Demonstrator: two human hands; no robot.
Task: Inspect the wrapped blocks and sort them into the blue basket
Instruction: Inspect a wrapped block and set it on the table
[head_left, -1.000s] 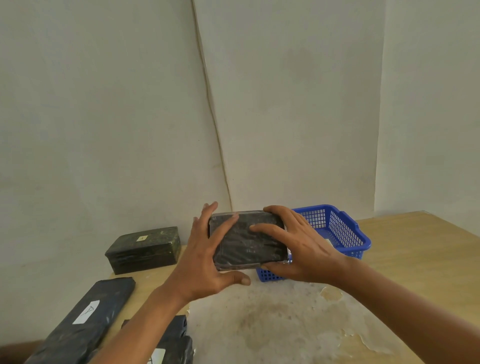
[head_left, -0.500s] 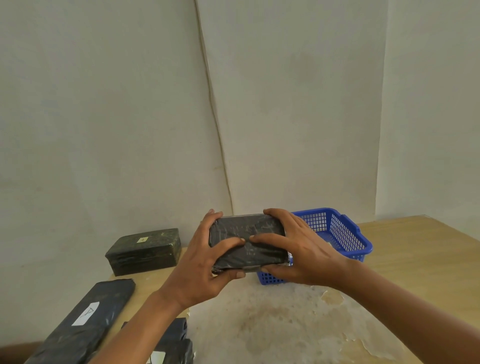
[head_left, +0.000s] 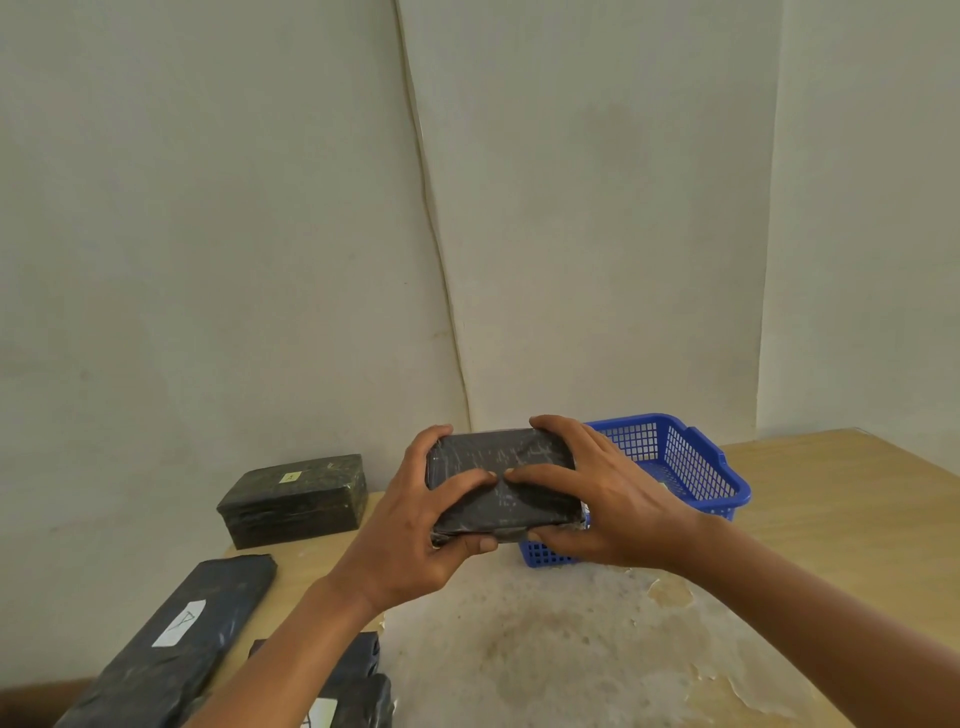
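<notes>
While both hands hold it up off the table, the dark rectangular block wrapped in glossy plastic film (head_left: 501, 480) sits between them, tilted so its broad face looks toward the camera. The left hand (head_left: 415, 525) grips the block's left end, fingers curled over the top edge, forefinger across the face and thumb underneath. The right hand (head_left: 602, 499) grips the right end the same way, its forefinger lying across the face until it nearly meets the left one.

Just behind the right hand, partly hidden by it and by the block, stands the blue plastic mesh basket (head_left: 696, 467) on the wooden table (head_left: 841, 519); what lies inside it cannot be made out. Beyond the left hand, close to the wall, rests a dark greenish wrapped box with a small yellow label (head_left: 296, 499). Below and left of the left forearm lies a long black wrapped bar with a white label (head_left: 182, 639), and under that forearm two more black wrapped blocks (head_left: 358, 680) are partly covered. Beneath the hands the table's surface is worn to a pale, patchy area (head_left: 561, 649).
</notes>
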